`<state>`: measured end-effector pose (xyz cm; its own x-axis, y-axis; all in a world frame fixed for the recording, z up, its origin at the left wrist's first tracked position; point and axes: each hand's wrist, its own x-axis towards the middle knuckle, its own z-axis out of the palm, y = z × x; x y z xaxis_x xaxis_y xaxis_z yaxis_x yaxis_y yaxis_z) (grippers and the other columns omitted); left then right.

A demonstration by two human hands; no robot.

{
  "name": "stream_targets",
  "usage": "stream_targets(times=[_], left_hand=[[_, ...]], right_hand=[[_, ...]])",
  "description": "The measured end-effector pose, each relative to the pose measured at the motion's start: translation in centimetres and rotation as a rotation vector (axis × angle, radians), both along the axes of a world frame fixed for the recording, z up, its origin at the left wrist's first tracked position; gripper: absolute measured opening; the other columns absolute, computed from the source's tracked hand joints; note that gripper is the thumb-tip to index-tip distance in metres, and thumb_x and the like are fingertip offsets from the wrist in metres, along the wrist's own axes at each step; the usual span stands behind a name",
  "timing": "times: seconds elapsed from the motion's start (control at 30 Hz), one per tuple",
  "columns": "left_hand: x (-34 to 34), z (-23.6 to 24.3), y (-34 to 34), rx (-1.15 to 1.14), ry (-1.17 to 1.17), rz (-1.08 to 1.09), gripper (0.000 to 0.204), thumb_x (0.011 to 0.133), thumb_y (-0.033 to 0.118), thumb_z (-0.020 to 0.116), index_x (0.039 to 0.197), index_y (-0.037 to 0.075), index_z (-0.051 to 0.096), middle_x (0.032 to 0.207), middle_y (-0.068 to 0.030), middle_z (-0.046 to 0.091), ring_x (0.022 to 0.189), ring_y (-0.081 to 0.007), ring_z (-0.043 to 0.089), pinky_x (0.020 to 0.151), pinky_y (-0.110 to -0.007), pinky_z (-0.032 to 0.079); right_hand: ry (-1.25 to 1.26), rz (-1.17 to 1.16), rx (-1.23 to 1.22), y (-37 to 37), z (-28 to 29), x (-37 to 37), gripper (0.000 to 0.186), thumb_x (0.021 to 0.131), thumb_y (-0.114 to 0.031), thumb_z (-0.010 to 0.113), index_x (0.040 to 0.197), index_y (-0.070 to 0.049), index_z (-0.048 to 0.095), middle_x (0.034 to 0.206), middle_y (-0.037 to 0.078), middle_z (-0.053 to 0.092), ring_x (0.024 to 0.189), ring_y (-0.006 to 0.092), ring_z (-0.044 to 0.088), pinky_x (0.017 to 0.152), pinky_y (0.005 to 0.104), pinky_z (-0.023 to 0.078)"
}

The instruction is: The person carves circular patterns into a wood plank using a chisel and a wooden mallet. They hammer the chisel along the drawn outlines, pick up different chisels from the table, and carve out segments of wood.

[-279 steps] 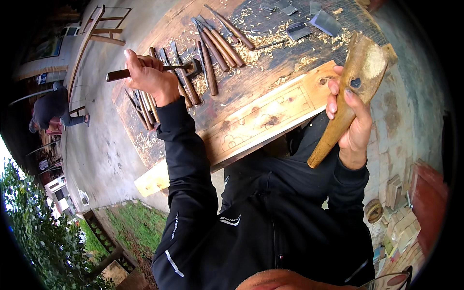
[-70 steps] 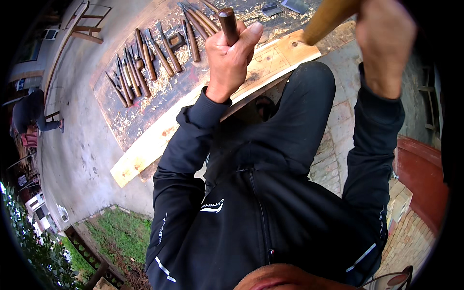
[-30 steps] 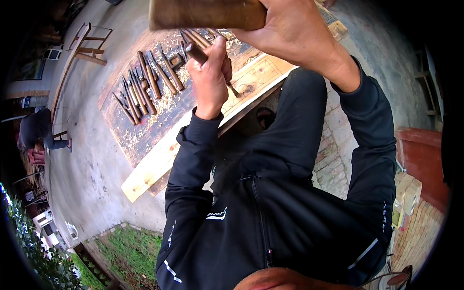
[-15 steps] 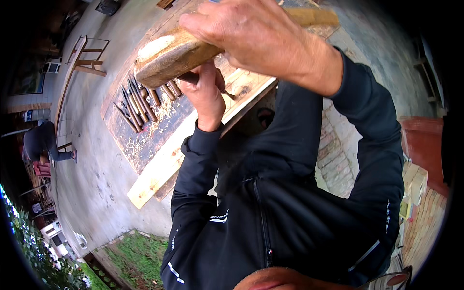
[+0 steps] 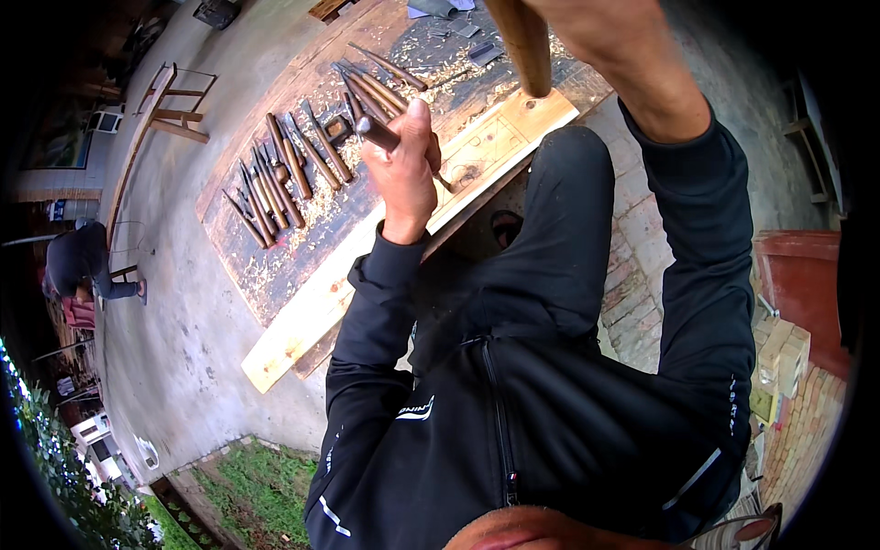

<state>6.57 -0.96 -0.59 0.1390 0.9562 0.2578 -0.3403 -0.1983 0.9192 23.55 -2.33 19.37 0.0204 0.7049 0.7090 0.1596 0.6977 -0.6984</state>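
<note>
My left hand grips a dark-handled chisel, its blade down on the drawn outlines of a pale plank. My right hand is raised at the top of the view, closed on a wooden mallet; its fingers are largely out of sight. Several carving chisels with wooden handles lie in a spread row on the worn bench top, among pale shavings. Dark flat pieces lie at the bench's far end. My knee is just beside the plank.
A person in dark clothes bends over at the far left, near a long wooden trestle. Grass borders the concrete floor at lower left. Stacked wooden blocks and a red panel are at the right.
Since half a second ago, my right hand and mallet have swung up and rightward, away from the chisel, uncovering the row of tools. My left hand stays on the chisel at the plank.
</note>
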Motion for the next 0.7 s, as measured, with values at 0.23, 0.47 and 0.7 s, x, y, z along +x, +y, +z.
stream_targets(times=[0.23, 0.47, 0.7], left_hand=[[0.8, 0.5, -1.2, 0.000, 0.092, 0.016, 0.038, 0.103, 0.018, 0.066, 0.069, 0.007, 0.054, 0.054, 0.0042, 0.037, 0.044, -0.0064, 0.030, 0.043, -0.027, 0.021], [-2.0, -0.6, 0.9, -0.029, 0.108, -0.460, 0.051, 0.101, 0.022, 0.068, 0.057, 0.009, 0.046, 0.056, 0.0047, 0.041, 0.052, -0.0051, 0.033, 0.050, -0.027, 0.024], [-0.2, 0.1, -0.4, 0.007, 0.127, -0.089, 0.054, 0.104, 0.028, 0.063, 0.056, 0.009, 0.048, 0.052, 0.0051, 0.041, 0.049, -0.0052, 0.034, 0.048, -0.028, 0.024]], right_hand=[[-0.868, -0.324, 0.371, -1.0, -5.7, -0.9, 0.029, 0.084, -0.010, 0.062, 0.111, -0.002, 0.069, 0.090, 0.015, 0.069, 0.080, 0.0333, 0.071, 0.068, 0.0418, 0.057], [-0.673, -0.202, 0.245, -0.3, -5.8, 0.6, 0.048, 0.076, -0.006, 0.069, 0.123, -0.005, 0.069, 0.101, 0.020, 0.072, 0.094, 0.0399, 0.070, 0.081, 0.0456, 0.056], [-0.217, -0.084, 0.164, 0.0, -3.2, 1.1, 0.044, 0.084, -0.013, 0.081, 0.119, 0.008, 0.065, 0.104, 0.010, 0.074, 0.094, 0.0213, 0.071, 0.085, 0.0348, 0.056]])
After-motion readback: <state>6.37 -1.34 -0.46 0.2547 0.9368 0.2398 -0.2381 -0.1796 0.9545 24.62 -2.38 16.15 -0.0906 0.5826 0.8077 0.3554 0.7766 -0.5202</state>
